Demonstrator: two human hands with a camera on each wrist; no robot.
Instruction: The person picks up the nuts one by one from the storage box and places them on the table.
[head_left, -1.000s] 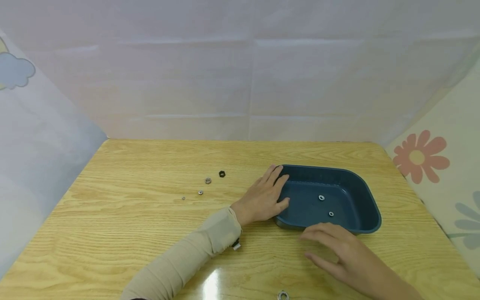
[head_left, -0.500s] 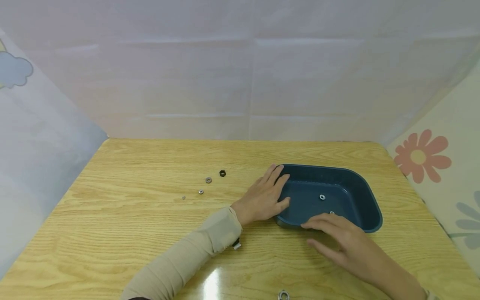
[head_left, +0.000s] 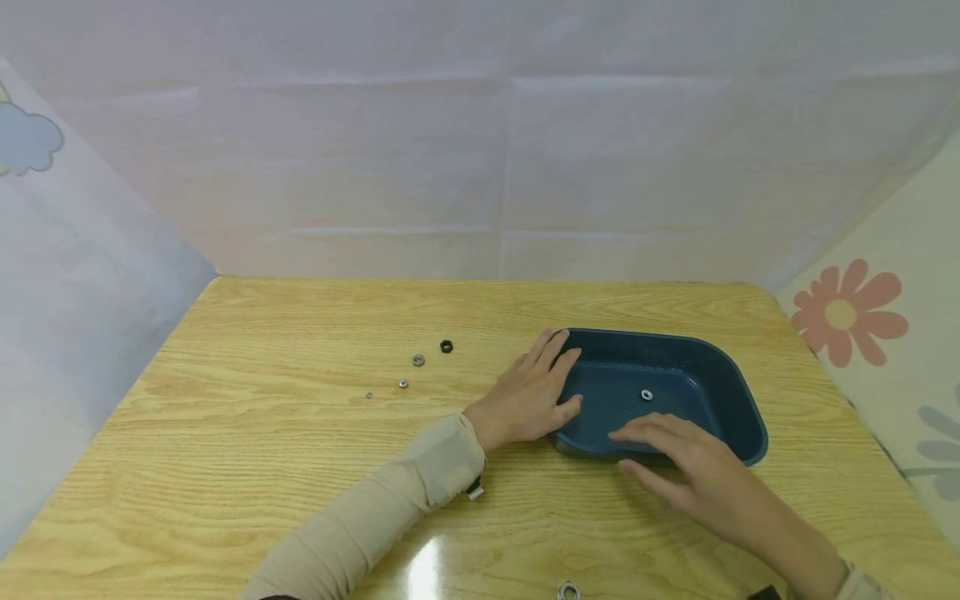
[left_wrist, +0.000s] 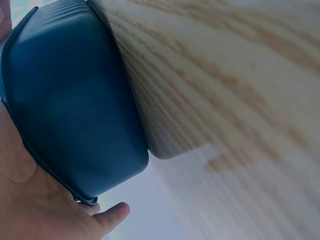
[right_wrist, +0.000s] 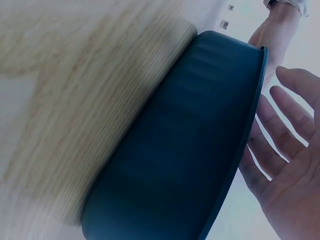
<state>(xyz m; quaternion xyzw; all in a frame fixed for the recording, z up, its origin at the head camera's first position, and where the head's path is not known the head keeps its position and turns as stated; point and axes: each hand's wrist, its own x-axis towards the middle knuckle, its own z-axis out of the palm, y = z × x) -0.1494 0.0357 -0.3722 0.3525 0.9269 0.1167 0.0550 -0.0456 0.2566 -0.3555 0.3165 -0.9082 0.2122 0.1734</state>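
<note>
A dark blue rectangular tub (head_left: 731,367) stands at the right of the wooden table. My left hand (head_left: 525,396) lies over its left rim with fingers spread and nearly straight; the left wrist view shows the palm (left_wrist: 35,200) against the rim. Relaxed fingers of my right hand (head_left: 693,462) reach over the front rim, with the thumb apart and nothing between them. In the right wrist view those fingers (right_wrist: 282,125) are at the rim's far side. A small silver ring-shaped nut (head_left: 647,395) lies on the tub floor, beyond the right fingertips.
Left of the tub lie a black hex nut (head_left: 446,347), a larger silver nut (head_left: 418,360), a smaller one (head_left: 403,384) and a tiny one (head_left: 368,395). Another silver nut (head_left: 569,591) is at the bottom edge of the head view. A white cloth wall (head_left: 375,183) stands behind.
My right hand has moved forward, from in front of the tub to over its front rim, and now hides a second small nut inside. The left hand has stayed on the rim.
</note>
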